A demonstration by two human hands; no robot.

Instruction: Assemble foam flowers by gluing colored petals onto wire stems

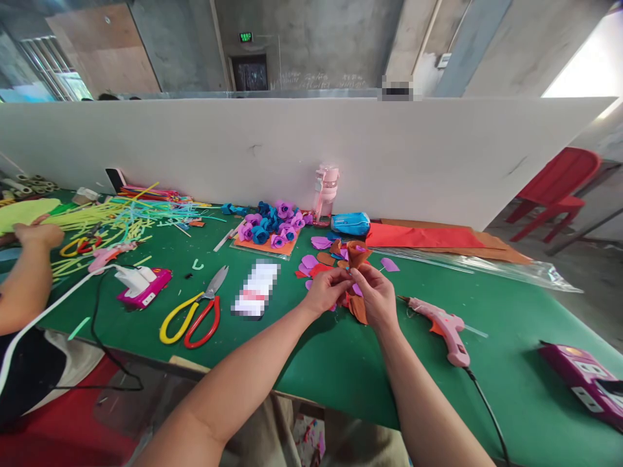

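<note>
Brown foam bud (357, 253) is pinched at its base by left hand (325, 292) and right hand (378, 297) together, poking up just above the grip, over the green table (302, 363). Pink glue gun (444, 324) is laid nearer the right hand, nozzle turned toward it.

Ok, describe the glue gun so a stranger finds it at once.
On the green table, just right of the right hand, lies the glue gun, trailing a black cord. It is pale pink and pistol-shaped, unlike the boxy magenta power strip farther right.
</note>
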